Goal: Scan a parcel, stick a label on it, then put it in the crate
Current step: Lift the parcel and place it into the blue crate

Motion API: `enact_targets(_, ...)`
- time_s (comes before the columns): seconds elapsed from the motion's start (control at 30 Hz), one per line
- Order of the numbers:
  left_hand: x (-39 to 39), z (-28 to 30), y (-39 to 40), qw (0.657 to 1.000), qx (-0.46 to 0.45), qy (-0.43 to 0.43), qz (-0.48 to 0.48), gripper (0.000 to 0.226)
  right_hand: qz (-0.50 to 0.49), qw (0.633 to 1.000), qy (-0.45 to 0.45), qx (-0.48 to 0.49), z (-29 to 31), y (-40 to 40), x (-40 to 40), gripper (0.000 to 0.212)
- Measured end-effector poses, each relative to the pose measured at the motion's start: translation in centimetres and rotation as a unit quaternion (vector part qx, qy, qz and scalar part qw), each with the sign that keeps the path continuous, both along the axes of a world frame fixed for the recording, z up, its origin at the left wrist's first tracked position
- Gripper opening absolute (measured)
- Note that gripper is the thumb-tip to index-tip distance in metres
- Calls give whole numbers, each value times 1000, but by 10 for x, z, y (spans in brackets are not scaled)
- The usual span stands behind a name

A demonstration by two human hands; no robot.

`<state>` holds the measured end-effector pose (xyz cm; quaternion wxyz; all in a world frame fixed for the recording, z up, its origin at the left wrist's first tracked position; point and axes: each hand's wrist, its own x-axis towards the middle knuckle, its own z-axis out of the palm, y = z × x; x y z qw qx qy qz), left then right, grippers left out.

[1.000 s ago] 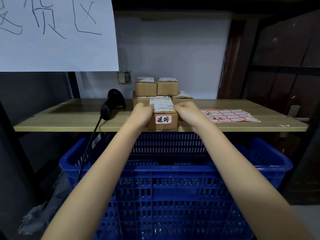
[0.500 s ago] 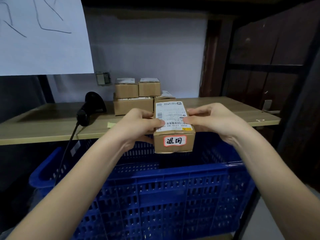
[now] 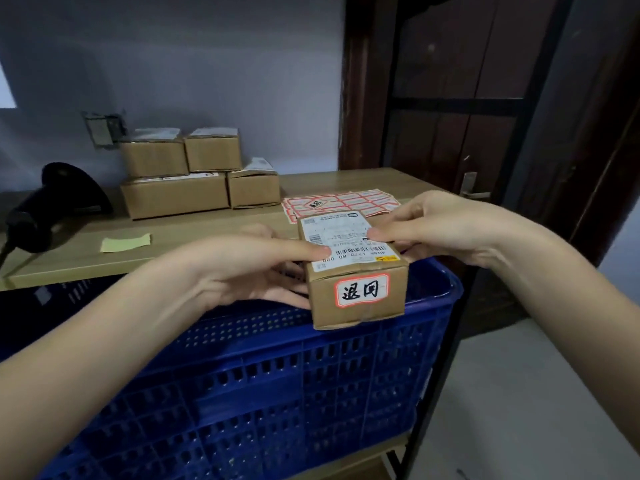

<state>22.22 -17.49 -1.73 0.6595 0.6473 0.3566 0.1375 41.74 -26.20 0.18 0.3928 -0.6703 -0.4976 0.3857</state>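
You hold the parcel pinched between left hand and right hand, above the crate rim; lower it straight in.

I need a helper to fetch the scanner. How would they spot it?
Look along the wooden shelf above the blue crate, to its far left end. The scanner sits there, left of the stacked cardboard boxes: the only black, curved thing, trailing a cable.

A parcel-sorting storeroom: stacked cardboard parcels at centre left, barcode scanner at far left, blue plastic crate below.
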Motion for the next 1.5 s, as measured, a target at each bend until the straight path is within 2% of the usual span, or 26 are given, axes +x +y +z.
enact_targets(0.13, 24, -1, -2, 1000, -5, 10, 1, 34, 25, 999, -20, -28, 4, 5, 25, 28)
enact_targets(0.3, 54, -8, -4, 1000, -15, 22, 2, 40, 72, 996, -20, -48, -1, 11, 64, 13)
enact_targets(0.47, 78, -20, 0, 997, -60, 36, 26, 35, 116, 986, -65, -95, -9, 27, 91, 23)
enact_targets(0.57, 88, -32, 7, 992, -97, 65, 47, 58, 135, 979, -108, -113, -18, 36, 97, 24)
enact_targets(0.63, 91, -37, 12, 989, -116, 70, 57, 64, 149, 972, -131, -122, -23, 42, 100, 24)
enact_targets(0.9, 103, -56, 46, 982, -145, 101, 61, 57, 140, 967, -116, -178, -51, 82, 96, 22)
enact_targets(1.07, 109, -78, 66, 976, -161, 128, 73, 29, 127, 961, -127, -209, -79, 105, 94, 29)
enact_targets(1.17, 112, -91, 74, 977, -168, 108, 78, 16, 98, 971, -123, -178, -93, 116, 94, 15)
enact_targets(1.23, 113, -101, 80, 976, -176, 99, 77, 14, 84, 976, -119, -165, -98, 120, 93, 21)
enact_targets(1.3, 115, -108, 85, 977, -171, 112, 66, 16, 89, 971, -135, -178, -101, 123, 92, 7)
enact_targets(1.37, 117, -114, 89, 976, -164, 131, 51, 23, 99, 963, -151, -201, -106, 128, 92, 21)
enact_targets(1.5, 119, -136, 95, 972, -160, 167, 29, 28, 131, 941, -185, -251, -119, 134, 82, 33)
